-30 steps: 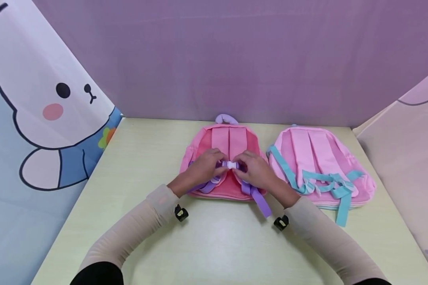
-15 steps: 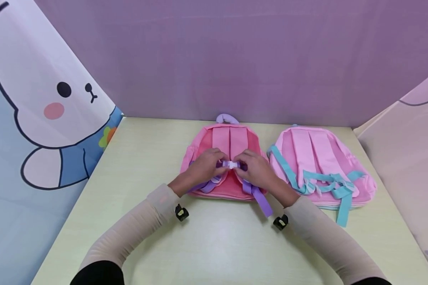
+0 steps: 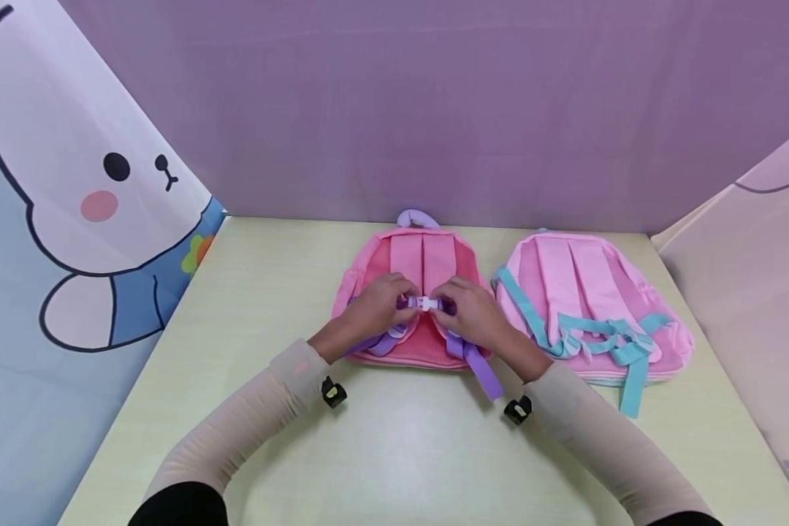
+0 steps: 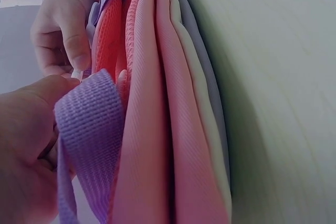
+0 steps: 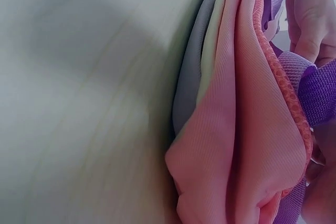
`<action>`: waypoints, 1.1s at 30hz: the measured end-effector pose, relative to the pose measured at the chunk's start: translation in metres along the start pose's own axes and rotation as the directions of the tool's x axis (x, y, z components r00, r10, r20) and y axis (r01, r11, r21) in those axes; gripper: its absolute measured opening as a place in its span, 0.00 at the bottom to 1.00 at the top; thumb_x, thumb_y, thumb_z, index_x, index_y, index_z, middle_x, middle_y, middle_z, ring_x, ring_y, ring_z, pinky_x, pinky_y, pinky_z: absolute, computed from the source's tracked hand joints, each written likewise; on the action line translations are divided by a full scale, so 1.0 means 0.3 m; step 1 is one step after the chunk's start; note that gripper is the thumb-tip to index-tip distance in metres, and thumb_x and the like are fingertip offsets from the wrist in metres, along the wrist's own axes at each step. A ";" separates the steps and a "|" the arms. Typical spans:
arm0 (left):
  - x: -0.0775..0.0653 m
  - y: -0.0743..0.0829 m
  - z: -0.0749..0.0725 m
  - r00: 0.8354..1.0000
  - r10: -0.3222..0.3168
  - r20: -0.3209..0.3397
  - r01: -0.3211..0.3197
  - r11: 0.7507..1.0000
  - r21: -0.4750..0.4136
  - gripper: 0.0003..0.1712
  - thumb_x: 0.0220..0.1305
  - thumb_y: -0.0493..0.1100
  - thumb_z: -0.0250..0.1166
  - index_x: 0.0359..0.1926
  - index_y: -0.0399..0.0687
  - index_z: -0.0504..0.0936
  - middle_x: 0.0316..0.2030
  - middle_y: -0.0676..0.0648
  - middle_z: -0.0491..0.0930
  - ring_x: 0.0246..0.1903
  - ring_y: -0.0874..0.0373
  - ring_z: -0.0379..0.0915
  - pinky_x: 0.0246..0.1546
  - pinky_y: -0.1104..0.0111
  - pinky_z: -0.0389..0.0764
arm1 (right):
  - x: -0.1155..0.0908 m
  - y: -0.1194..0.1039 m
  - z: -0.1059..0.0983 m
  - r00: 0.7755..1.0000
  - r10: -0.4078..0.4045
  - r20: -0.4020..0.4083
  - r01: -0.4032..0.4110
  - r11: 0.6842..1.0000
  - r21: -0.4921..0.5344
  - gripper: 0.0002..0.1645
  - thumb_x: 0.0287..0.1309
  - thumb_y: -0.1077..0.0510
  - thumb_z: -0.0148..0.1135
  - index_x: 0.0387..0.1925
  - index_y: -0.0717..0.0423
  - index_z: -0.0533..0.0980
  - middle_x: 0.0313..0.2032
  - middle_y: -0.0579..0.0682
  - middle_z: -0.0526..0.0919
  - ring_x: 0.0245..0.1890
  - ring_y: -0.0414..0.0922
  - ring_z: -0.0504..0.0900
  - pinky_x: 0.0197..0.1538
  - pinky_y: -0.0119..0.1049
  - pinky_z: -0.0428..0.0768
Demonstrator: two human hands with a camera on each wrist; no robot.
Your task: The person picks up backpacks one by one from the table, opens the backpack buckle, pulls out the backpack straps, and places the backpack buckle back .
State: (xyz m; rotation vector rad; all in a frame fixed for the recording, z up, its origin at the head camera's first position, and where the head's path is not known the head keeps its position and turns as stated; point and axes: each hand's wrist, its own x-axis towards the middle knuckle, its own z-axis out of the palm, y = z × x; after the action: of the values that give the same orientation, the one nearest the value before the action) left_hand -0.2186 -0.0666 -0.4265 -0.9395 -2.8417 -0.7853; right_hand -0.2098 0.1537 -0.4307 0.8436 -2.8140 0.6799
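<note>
A coral-pink backpack point(image 3: 408, 252) lies on the table with its strap side up and a lavender top handle point(image 3: 418, 218). Above its middle, a small white-and-lavender buckle point(image 3: 425, 303) sits between my two hands on purple webbing. My left hand point(image 3: 383, 301) pinches the buckle's left end, while my right hand point(image 3: 468, 310) pinches the right end. Whether its halves are fully clicked together I cannot tell. In the left wrist view, a loop of purple strap point(image 4: 89, 124) hangs beside the left hand point(image 4: 26, 145). A loose purple strap end point(image 3: 483, 374) trails past the backpack's lower edge.
A lighter pink backpack point(image 3: 581, 285) with teal straps point(image 3: 634, 372) lies close on the right, its webbing tied or buckled across. The pale table point(image 3: 394, 453) ends at a purple backdrop point(image 3: 434, 109). A cartoon-printed cloth point(image 3: 72, 241) hangs on the left.
Almost nothing moves. Both hands stay at the buckle, which shifts very slightly between the fingers; slightly more of its white part shows now.
</note>
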 end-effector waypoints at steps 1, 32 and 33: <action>-0.001 0.000 -0.001 1.000 -0.001 0.001 0.001 1.000 -0.002 0.15 0.64 0.47 0.73 0.47 0.44 0.86 0.39 0.48 0.81 0.38 0.60 0.74 0.40 0.72 0.82 | 0.000 -0.001 0.000 1.000 0.004 0.003 -0.004 1.000 0.001 0.16 0.59 0.53 0.71 0.48 0.53 0.84 0.40 0.50 0.82 0.35 0.44 0.78 0.39 0.39 0.83; -0.032 -0.007 -0.026 0.997 -0.073 0.007 0.073 0.996 -0.055 0.16 0.63 0.47 0.73 0.48 0.46 0.85 0.39 0.50 0.81 0.37 0.60 0.75 0.39 0.72 0.82 | -0.002 -0.006 -0.003 0.999 0.029 0.025 -0.029 0.999 0.021 0.17 0.59 0.51 0.72 0.49 0.51 0.84 0.39 0.48 0.82 0.36 0.43 0.78 0.40 0.39 0.82; -0.031 -0.006 -0.027 0.998 -0.070 0.007 0.071 0.996 -0.054 0.16 0.63 0.47 0.73 0.48 0.46 0.85 0.39 0.50 0.81 0.37 0.59 0.76 0.40 0.71 0.82 | -0.003 -0.006 -0.003 0.999 0.030 0.028 -0.031 0.999 0.023 0.18 0.59 0.51 0.73 0.49 0.51 0.83 0.40 0.48 0.82 0.36 0.43 0.79 0.41 0.40 0.82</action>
State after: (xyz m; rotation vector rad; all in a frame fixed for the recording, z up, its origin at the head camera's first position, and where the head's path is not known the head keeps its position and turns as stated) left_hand -0.2130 -0.0769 -0.4221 -0.8524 -2.8858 -0.8718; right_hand -0.2081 0.1533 -0.4294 0.8218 -2.8542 0.7122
